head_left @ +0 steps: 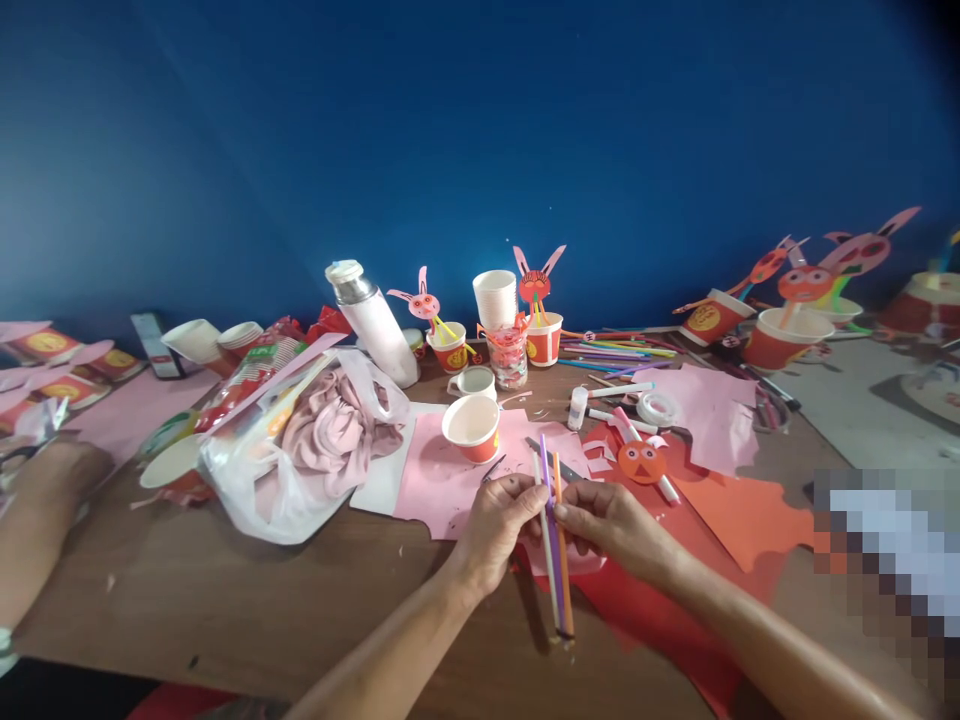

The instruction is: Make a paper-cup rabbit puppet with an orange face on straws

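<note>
In front of me, both hands hold a small bunch of thin straws, upright and close together. My left hand [491,530] is closed, its thumb and finger pinching the white straw [550,565] and the purple straw [544,462]. My right hand [619,520] is closed on the orange straw [564,590] just beside them. The lower ends of the straws meet above the table edge of the red paper. Beyond my hands a red and white paper cup [480,440] stands on a pink paper sheet [420,490]. An orange paper face [642,462] lies to the right.
A plastic bag [262,510] with cloth and a white thermos [379,335] stand left. Finished cups with paper rabbit heads [535,285] line the blue wall. Loose straws [615,352], tape [657,408] and orange paper [750,510] lie right. Another person's hand [67,475] works at far left.
</note>
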{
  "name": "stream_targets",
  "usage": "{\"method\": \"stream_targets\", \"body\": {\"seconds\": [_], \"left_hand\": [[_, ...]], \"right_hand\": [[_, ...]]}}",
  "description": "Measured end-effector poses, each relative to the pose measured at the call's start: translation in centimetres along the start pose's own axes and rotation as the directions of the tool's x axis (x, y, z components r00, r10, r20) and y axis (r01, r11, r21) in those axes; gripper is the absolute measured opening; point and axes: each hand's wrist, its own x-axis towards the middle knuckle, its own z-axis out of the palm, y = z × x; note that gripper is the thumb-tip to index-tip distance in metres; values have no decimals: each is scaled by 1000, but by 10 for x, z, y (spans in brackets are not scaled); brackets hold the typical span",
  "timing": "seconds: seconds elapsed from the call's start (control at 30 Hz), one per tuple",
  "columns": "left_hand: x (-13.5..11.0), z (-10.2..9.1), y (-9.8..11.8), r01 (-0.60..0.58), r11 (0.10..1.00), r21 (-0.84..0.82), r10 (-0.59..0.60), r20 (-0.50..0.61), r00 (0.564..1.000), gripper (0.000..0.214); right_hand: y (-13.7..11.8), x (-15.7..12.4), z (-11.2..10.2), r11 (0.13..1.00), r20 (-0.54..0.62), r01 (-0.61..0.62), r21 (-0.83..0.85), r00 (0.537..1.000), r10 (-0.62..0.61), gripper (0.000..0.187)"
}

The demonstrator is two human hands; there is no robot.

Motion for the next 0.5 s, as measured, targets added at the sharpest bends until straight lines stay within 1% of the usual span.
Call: {"method": "stream_targets", "body": {"seconds": [0.2,0.3,0.37,0.43,0.5], "left_hand": [[0,0,0,10,1000,0,-10,-19,1000,26],[-1,1,1,8,1000,-2,-8,-26,1000,27],[-1,1,2,-2,1000,-2,2,-28,1000,27],[0,1,3,-21,1000,-5,21,-35,999,26],[1,1,4,-45,999,-8,45,-42,998,25]], "right_hand": [[0,-2,3,1000,-6,-23,0,1000,23,38],[2,-2,4,1000,-26,-12,-6,1000,12,40],[1,-1,5,1000,-64,14,-15,998,-15,40],[-4,-4,5,998,-135,60,-24,989,-62,38],[-14,-15,4,988,-225,142,-61,962,-153,33]]}}
